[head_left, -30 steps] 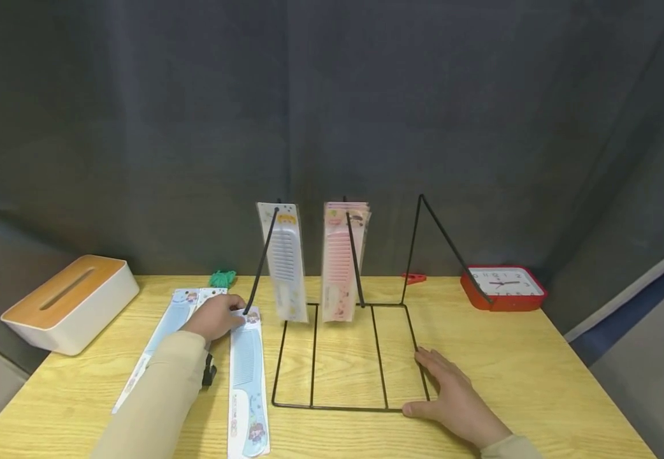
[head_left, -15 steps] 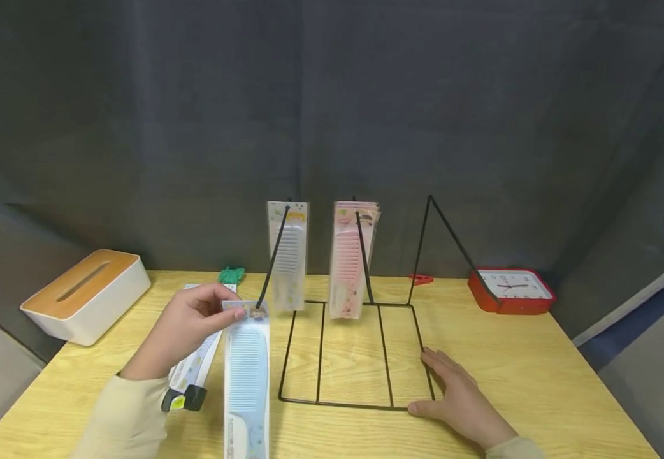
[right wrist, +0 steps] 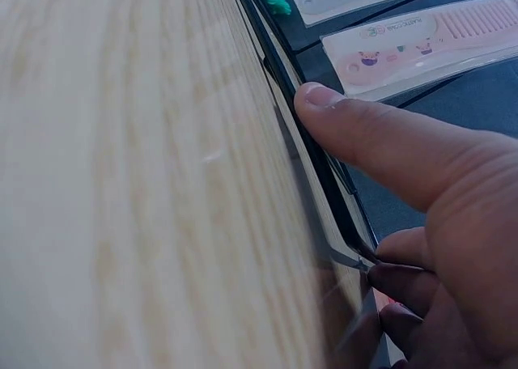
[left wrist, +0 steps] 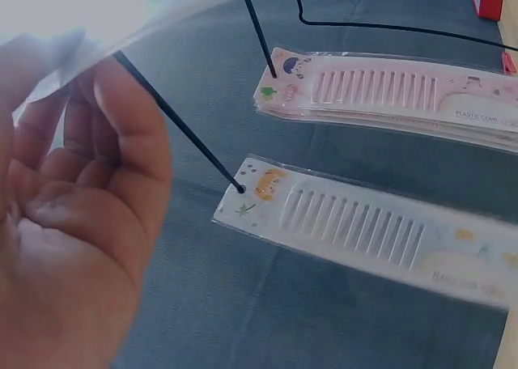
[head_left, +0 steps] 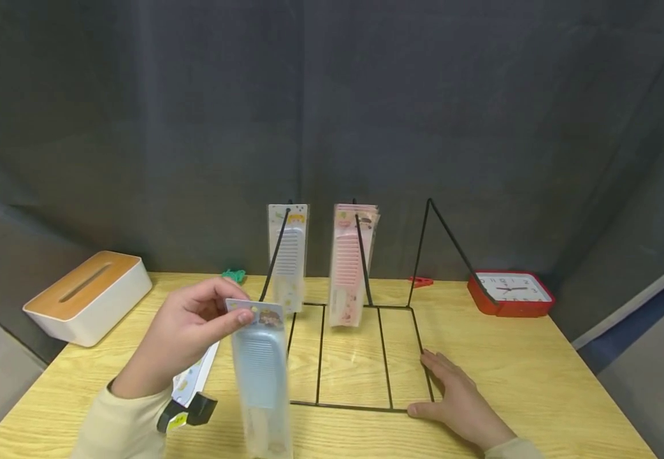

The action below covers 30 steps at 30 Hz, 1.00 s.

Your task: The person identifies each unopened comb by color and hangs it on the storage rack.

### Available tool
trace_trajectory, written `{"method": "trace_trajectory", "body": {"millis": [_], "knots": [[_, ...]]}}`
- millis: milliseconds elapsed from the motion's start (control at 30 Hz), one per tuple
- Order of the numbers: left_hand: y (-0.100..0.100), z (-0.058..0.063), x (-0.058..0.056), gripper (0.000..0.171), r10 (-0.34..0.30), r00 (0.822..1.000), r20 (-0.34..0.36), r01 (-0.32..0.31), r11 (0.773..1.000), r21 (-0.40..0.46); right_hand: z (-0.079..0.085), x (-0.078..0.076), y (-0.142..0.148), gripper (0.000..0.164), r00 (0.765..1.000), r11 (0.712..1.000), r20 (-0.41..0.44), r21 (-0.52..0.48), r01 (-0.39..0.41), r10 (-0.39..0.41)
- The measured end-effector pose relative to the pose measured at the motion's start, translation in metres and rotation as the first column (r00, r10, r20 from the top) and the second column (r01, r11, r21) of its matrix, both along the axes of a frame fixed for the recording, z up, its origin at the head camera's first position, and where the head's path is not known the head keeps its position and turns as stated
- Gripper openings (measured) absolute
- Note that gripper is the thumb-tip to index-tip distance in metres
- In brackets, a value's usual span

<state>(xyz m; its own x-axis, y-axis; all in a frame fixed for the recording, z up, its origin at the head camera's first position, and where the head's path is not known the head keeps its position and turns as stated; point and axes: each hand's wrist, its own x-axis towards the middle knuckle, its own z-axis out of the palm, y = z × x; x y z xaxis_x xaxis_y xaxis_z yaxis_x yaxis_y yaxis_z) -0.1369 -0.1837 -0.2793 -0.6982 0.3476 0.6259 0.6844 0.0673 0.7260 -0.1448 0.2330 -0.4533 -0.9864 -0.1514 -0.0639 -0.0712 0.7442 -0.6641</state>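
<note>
A packaged light-blue comb (head_left: 262,376) hangs upright from my left hand (head_left: 174,335), which pinches the top corner of its card between thumb and fingers. The card's top edge overlaps the front end of the rack's left hook (head_left: 273,264). One pale-blue packaged comb (left wrist: 356,227) hangs farther back on that hook, and several pink packaged combs (head_left: 348,261) share the middle hook. My right hand (head_left: 458,398) rests at the front right corner of the black wire rack (head_left: 355,407), thumb on the front bar, fingers by the side bar (right wrist: 336,199).
The right hook (head_left: 449,233) carries nothing. Another packaged comb (head_left: 200,376) lies on the table, partly behind my left hand. A tissue box (head_left: 88,299) stands left, a red clock (head_left: 510,293) right. Green string (head_left: 234,275) and a red clip (head_left: 422,282) lie at the back.
My left hand has lifted the blue comb off the table and raised it in front of the left hook, its lower end now swinging slightly right. The right hand has stayed at the rack's corner.
</note>
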Motion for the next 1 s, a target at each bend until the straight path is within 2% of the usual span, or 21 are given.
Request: {"method": "trace_trajectory", "body": {"millis": [67, 133, 233, 300, 433, 600, 733, 833, 900, 1000], "knots": [[0.001, 0.000, -0.003, 0.012, -0.007, 1.000, -0.003, 0.007, 1.000, 0.008, -0.001, 0.000, 0.000, 0.111, 1.000, 1.000, 0.003, 0.000, 0.001, -0.001], [0.002, -0.001, -0.006, 0.009, -0.044, 0.999, -0.012, 0.044, 0.999, 0.031, -0.001, 0.000, 0.000, 0.112, 1.000, 1.000, 0.005, 0.004, 0.002, -0.002], [0.005, -0.002, -0.011, 0.005, -0.052, 0.999, -0.008, 0.053, 0.998, 0.031, -0.002, 0.000, 0.000, 0.112, 1.000, 1.000, 0.004, 0.014, 0.006, -0.006], [0.006, -0.002, -0.016, 0.004, -0.030, 0.999, 0.020, 0.030, 0.999, 0.017, -0.002, 0.000, 0.000, 0.112, 1.000, 1.000, 0.006, 0.015, 0.009, -0.009], [0.008, -0.002, -0.033, 0.005, 0.083, 0.991, 0.108, -0.079, 0.996, -0.038, -0.002, 0.000, 0.000, 0.112, 1.000, 1.000, 0.010, 0.011, 0.011, -0.011], [0.016, 0.004, -0.070, 0.014, 0.201, 0.952, 0.232, -0.187, 0.979, -0.082, -0.002, -0.001, 0.001, 0.111, 1.000, 1.000, -0.002, 0.000, 0.008, -0.008], [0.023, 0.012, -0.099, 0.024, 0.290, 0.904, 0.315, -0.269, 0.957, -0.111, -0.002, -0.001, 0.000, 0.110, 1.000, 1.000, -0.013, -0.010, -0.003, 0.003], [0.028, 0.016, -0.118, 0.026, 0.349, 0.871, 0.345, -0.320, 0.937, -0.139, -0.002, -0.001, 0.000, 0.109, 1.000, 1.000, -0.013, -0.012, -0.005, 0.004], [0.031, 0.018, -0.128, 0.025, 0.371, 0.861, 0.347, -0.340, 0.929, -0.149, -0.002, -0.001, 0.000, 0.109, 1.000, 1.000, -0.011, -0.010, -0.003, 0.003], [0.029, 0.017, -0.137, 0.028, 0.393, 0.858, 0.330, -0.354, 0.919, -0.174, -0.002, -0.001, 0.000, 0.110, 1.000, 1.000, -0.012, -0.009, -0.004, 0.004]]}}
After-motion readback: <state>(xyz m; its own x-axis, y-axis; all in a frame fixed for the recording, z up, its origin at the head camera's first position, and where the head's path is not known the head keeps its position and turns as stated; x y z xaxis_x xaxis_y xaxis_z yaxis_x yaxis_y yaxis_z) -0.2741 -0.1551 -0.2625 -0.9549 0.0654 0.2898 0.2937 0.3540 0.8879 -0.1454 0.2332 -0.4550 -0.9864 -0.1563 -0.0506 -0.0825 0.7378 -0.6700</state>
